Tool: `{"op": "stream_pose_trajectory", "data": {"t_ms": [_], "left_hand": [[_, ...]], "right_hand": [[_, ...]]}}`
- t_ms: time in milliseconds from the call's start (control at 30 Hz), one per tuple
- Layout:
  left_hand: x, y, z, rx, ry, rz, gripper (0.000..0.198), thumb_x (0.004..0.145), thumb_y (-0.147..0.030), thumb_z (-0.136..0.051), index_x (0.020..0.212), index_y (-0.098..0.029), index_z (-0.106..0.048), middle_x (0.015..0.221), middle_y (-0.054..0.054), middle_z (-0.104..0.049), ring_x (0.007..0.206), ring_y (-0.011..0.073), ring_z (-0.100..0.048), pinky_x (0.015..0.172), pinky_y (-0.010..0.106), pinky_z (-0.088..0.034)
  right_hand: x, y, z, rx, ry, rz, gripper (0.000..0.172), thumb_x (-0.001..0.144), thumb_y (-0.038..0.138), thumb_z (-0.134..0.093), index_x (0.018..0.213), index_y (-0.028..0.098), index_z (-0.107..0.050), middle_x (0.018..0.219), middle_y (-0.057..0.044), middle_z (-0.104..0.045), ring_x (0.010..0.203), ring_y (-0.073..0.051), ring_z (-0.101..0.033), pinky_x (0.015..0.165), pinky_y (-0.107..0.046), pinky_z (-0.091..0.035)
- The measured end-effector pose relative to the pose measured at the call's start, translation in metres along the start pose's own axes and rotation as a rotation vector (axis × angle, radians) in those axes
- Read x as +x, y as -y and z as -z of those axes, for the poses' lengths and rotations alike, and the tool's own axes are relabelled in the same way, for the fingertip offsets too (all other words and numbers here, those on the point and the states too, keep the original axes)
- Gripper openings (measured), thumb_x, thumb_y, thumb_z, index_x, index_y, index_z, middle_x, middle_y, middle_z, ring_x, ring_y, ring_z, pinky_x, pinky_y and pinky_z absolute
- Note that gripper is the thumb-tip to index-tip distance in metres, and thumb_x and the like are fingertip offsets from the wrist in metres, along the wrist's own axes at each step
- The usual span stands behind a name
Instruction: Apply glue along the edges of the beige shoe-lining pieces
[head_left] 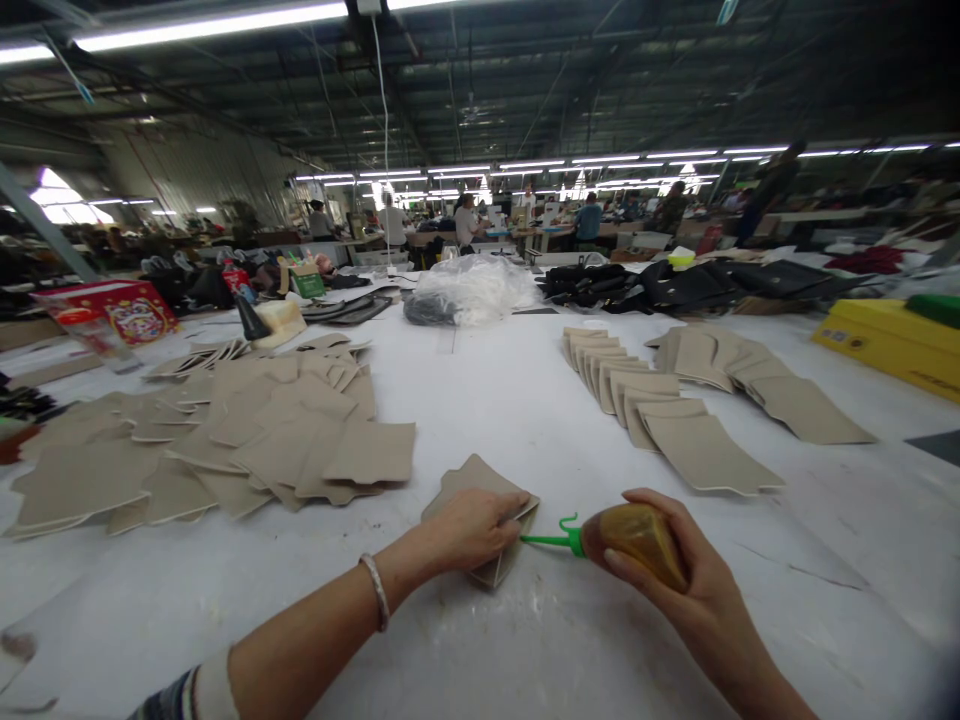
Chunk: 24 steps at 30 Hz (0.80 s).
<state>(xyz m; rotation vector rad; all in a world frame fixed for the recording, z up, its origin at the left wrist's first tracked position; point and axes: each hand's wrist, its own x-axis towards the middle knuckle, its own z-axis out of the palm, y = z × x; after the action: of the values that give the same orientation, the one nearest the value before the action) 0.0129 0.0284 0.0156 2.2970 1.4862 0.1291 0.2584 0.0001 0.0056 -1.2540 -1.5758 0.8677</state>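
Observation:
My right hand [690,570] is wrapped round a squeeze bottle [637,540] of amber liquid, tilted on its side. Its thin green nozzle [547,540] points left, the tip at the edge of a beige panel [472,477] lying on the table. Closed over that panel, my left hand [480,527] grips it near its right corner, where a layer or flap stands slightly raised. Part of the panel is hidden under the fingers. To the left lies a loose heap of similar beige panels [292,420]. Overlapping rows of beige panels [705,445] fan out at the right.
A white-covered table [480,390] spreads before me. Clear plastic wrapping [480,285] and black pieces [600,285] lie at its far side. A yellow box [885,340] stands at right, a red bag [127,310] at left. Several people work in the background.

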Motion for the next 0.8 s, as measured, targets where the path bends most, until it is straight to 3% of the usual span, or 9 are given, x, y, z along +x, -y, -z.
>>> {"op": "stream_pose_trajectory", "data": {"t_ms": [133, 300, 800], "left_hand": [[0.000, 0.003, -0.004, -0.021, -0.006, -0.024, 0.045, 0.089, -0.025, -0.043, 0.133, -0.032, -0.050, 0.123, 0.001, -0.065, 0.111, 0.0215, -0.059, 0.096, 0.032, -0.045], [0.001, 0.007, -0.010, -0.051, -0.022, -0.040, 0.048, 0.090, -0.024, -0.041, 0.137, -0.028, -0.047, 0.132, 0.004, -0.060, 0.117, 0.0219, -0.056, 0.101, 0.034, -0.043], [-0.002, 0.001, -0.007, -0.048, -0.025, -0.037, 0.042, 0.092, -0.027, -0.041, 0.133, -0.024, -0.049, 0.130, 0.006, -0.061, 0.120, 0.0240, -0.055, 0.103, 0.037, -0.042]], "right_hand": [[-0.006, -0.001, -0.001, 0.044, 0.065, -0.018, 0.049, 0.078, 0.047, -0.070, 0.119, 0.027, -0.050, 0.098, 0.002, -0.059, 0.081, -0.020, -0.059, 0.075, -0.028, -0.044], [-0.013, 0.001, -0.002, 0.022, -0.010, -0.027, 0.049, 0.077, 0.049, -0.071, 0.116, 0.026, -0.053, 0.103, 0.001, -0.058, 0.087, -0.021, -0.058, 0.079, -0.029, -0.043], [-0.023, -0.004, -0.008, 0.099, 0.021, -0.063, 0.052, 0.075, 0.049, -0.072, 0.117, 0.024, -0.052, 0.102, -0.002, -0.061, 0.087, -0.025, -0.060, 0.081, -0.033, -0.044]]}}
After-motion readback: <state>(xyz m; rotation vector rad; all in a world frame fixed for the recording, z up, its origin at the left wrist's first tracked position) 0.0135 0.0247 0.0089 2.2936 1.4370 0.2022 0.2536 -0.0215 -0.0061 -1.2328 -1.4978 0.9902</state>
